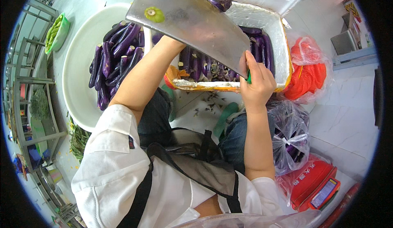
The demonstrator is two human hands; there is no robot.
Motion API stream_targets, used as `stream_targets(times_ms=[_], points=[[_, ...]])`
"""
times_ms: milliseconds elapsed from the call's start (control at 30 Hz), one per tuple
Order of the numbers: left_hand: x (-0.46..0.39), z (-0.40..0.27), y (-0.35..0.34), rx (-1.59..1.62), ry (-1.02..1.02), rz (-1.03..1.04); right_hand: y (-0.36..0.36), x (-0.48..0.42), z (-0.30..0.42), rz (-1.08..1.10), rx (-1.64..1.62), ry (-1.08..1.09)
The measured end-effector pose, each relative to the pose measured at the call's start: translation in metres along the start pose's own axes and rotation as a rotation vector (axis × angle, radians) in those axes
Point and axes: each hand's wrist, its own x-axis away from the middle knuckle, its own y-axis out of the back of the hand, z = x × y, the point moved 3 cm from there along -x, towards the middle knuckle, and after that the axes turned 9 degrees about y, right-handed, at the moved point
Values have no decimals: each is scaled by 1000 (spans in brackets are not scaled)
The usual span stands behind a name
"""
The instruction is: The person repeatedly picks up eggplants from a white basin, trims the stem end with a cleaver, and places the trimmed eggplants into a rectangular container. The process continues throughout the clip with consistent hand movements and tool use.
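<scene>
My right hand (258, 82) grips a cleaver by its handle, of which a bit of green shows. The broad metal blade (196, 22) points up and left, and a round green cut piece (154, 14) lies against its face. Behind the blade my left hand is hidden, with only the wrist (175, 45) showing. An eggplant with its stem (222, 0) sticks out past the blade's upper edge; whether my left hand holds it cannot be seen. Below, a white foam box (258, 13) holds eggplants (261, 48). Eggplants with cut ends (106, 59) lie in a large white tub (75, 68).
Right of the box lie a red bag in clear plastic (308, 71), a tied clear bag of eggplants (290, 148) and a red case (313, 178). Dark scraps (210, 105) litter the floor between my feet. A metal rack (36, 80) and a green basket (56, 33) stand left.
</scene>
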Motion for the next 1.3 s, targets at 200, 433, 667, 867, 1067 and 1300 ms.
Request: stream_targets(times_ms=[200, 433, 667, 867, 1067, 1300], points=[[24, -71, -27, -1127, -401, -305, -4, 3, -9, 5, -52, -69], [32, -72, -33, -1047, -444, -241, -14, 5, -8, 35, -114, -90], [31, -62, -26, -1007, -380, -234, -20, 6, -7, 84, -146, -119], [29, -60, -19, -1037, -327, -226, -34, 14, -14, 118, -193, -219], [33, -84, -12, -823, -44, -277, -45, 38, -62, 678, 43, -698], [38, -89, -20, -720, -144, -195, -37, 42, -70, 484, -215, -734]])
